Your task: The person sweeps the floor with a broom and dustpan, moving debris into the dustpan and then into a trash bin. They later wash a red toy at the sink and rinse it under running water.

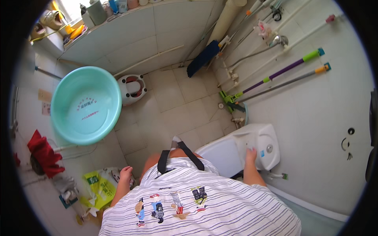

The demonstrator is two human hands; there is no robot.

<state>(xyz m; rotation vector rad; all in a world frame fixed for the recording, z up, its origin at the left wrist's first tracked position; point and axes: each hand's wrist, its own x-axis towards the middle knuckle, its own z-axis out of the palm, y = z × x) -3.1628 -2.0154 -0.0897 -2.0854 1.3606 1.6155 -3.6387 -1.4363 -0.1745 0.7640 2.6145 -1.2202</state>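
Observation:
My left hand [126, 173] hangs at the left of my striped shirt [189, 206], fingers loosely curled, with nothing seen in it. Near it is a yellow-green plastic package [102, 190]. At the other side my right hand [251, 154] is over the rear of a white toilet [220, 155], beside the tank top [269, 147] with its round flush button. Its fingers look slightly apart and hold nothing visible; whether they touch the toilet I cannot tell. The toilet lid is down. Two black straps [192, 156] lie at my waist.
A large turquoise plastic basin [85, 106] is at the left, beside a small white-and-red stool [133, 88]. A blue mop head [203, 57] is in the far corner. Long-handled cleaning tools [274, 73] lean at the right wall. Bottles [96, 13] line the ledge. Tiled floor [177, 103] lies ahead.

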